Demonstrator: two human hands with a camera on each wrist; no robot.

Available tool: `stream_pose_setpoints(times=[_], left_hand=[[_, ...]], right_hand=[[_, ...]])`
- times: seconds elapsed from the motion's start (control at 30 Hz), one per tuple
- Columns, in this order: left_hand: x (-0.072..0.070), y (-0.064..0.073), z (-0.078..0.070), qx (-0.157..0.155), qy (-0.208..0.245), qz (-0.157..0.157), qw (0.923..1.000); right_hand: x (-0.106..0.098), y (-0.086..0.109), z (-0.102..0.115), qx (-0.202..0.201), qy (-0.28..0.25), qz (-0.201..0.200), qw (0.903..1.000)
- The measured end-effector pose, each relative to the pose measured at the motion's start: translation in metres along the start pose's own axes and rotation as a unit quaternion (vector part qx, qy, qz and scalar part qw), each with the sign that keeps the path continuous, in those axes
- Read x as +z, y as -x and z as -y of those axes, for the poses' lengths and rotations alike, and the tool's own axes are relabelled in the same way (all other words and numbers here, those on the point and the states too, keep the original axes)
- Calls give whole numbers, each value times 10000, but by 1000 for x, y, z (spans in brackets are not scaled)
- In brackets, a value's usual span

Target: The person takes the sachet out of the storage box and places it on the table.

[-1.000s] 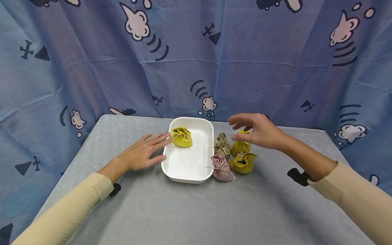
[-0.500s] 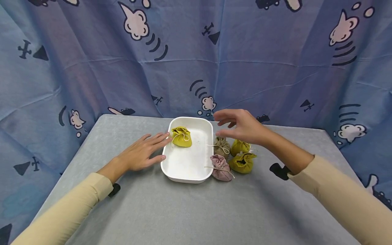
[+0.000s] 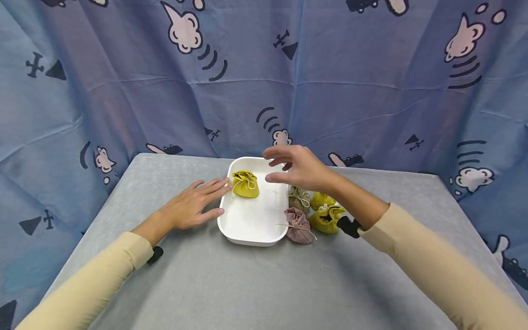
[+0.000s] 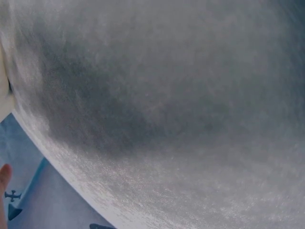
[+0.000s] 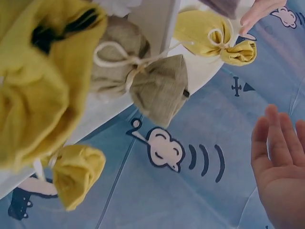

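A white tray [image 3: 253, 224] stands mid-table with a yellow drawstring pouch [image 3: 246, 188] inside, near its back left. My left hand [image 3: 191, 207] is spread at the tray's left side, fingertips right at the rim. Above the tray's back right corner is my right hand [image 3: 301, 168], thumb and fingers apart and holding nothing. Its relaxed fingers [image 5: 281, 148] also appear bare in the right wrist view. Beside the tray's right wall lie a khaki pouch [image 3: 298, 205] and a pink pouch [image 3: 299, 230].
Two more yellow pouches, one behind [image 3: 322, 200] and one in front [image 3: 325, 221], lie right of the khaki and pink ones, under my right forearm. A grey cloth [image 3: 255, 288] covers the table. Along its back edge hangs a blue patterned curtain [image 3: 350, 68].
My right hand has moved left, from over the yellow pouches on the right to over the tray's back right corner. The left hand and the pouches stay where they were.
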State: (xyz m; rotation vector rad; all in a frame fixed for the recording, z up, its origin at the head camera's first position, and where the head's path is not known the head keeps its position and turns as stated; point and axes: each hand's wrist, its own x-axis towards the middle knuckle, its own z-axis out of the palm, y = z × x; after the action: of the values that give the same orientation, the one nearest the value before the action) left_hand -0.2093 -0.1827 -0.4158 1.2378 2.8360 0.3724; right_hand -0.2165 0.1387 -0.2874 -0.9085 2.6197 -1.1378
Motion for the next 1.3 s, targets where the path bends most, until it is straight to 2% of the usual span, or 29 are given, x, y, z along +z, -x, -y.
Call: stream_pose_setpoints(times=[0.73,1.0,1.3], left_hand=[[1,-1,2,-31,-9,63,10000],[1,-2,2,22,-69,4,10000],[0,-1,2,-28,-30,71,10000]], right_hand=[[37,-35,-2,87,-270,51,9996],[46,-44,-2,261,-415,57,9988],[54,-53,-4,453,-568,148,9972]])
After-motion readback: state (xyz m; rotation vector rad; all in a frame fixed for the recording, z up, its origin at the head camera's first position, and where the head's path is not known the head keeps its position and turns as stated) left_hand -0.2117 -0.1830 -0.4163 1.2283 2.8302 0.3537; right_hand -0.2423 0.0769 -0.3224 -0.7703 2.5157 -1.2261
